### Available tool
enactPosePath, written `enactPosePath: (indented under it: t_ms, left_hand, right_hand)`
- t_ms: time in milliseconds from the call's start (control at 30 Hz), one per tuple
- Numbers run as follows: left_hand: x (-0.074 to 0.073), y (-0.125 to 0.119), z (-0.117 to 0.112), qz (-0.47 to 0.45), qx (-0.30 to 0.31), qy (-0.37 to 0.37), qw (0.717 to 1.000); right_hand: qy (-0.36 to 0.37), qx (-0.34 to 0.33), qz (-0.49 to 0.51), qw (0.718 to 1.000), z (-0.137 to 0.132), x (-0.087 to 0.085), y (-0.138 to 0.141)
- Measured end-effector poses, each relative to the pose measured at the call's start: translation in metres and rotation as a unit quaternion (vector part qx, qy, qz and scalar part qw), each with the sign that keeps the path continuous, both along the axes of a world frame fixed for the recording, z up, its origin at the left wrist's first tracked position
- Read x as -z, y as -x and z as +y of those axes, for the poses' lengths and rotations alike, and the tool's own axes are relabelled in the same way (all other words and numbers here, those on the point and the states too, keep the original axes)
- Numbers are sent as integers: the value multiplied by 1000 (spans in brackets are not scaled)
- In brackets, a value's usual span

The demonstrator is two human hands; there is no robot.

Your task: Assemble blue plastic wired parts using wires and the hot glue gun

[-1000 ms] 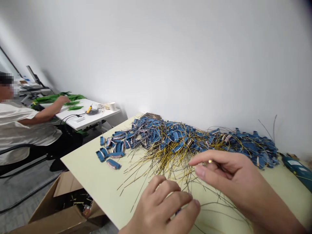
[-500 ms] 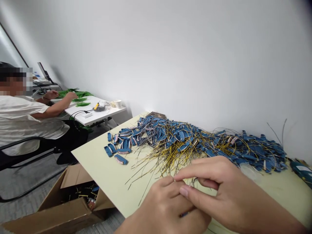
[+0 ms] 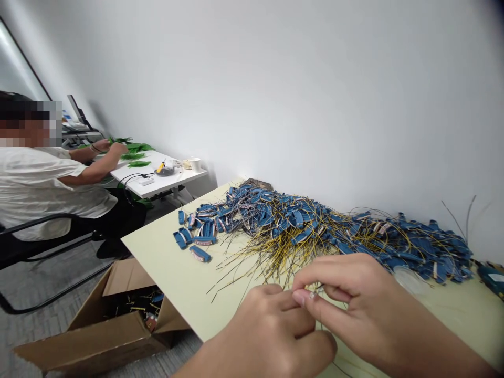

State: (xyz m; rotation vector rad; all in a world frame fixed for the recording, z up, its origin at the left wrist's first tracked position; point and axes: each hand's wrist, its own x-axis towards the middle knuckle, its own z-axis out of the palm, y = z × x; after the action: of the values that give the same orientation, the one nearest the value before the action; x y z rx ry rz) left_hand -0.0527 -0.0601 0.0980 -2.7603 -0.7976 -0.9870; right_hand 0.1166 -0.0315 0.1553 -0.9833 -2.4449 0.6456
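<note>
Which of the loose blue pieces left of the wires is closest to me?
The lone blue piece, forward and left of your left hand on the yellowish tabletop: it lies in front of all the other loose pieces.

From a single head-worn camera, we look forward and down, past the left hand (image 3: 275,331) and right hand (image 3: 354,304) — close at the bottom edge — over a pale surface (image 3: 157,247) to the wall (image 3: 295,105) behind. Our wide view takes in a seated person (image 3: 43,181), farther off at frame left, and looks down into a cardboard box (image 3: 106,336).
</note>
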Motion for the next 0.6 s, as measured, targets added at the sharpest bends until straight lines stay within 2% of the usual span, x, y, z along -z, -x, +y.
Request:
enactPosePath:
  t_ms: [333,600]
  left_hand:
    - [5,7,-1,15,17,34,999]
    - [12,12,1,13,0,44,999]
  right_hand:
    - [78,29,21,996,4,-2,4]
    - [158,59,120,978,23,0,-1]
